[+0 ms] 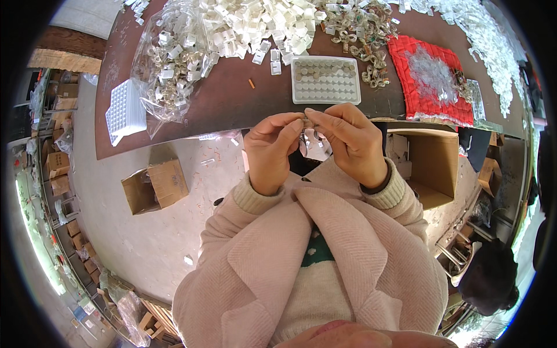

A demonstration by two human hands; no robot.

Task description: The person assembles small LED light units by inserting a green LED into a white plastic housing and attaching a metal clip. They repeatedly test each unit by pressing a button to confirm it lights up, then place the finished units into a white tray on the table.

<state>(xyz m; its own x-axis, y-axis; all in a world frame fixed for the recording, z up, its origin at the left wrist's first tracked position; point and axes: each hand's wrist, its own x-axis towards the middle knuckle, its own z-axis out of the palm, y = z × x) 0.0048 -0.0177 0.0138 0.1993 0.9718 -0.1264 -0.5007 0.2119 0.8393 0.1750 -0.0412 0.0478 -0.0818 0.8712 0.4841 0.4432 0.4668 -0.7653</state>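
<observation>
Both your left hand (271,148) and right hand (355,142) are pinching that tiny piece (308,123), so go easy or you'll probably bend it.

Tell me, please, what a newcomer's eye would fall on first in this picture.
Probably the bright red quilted cloth on the right of the dark brown table, bearing a heap of clear pieces. The large pile of white, boxy plastic pieces at the table's far middle likely follows. Near the picture's centre, the left hand and right hand pinch a small, hard-to-identify object.
</observation>
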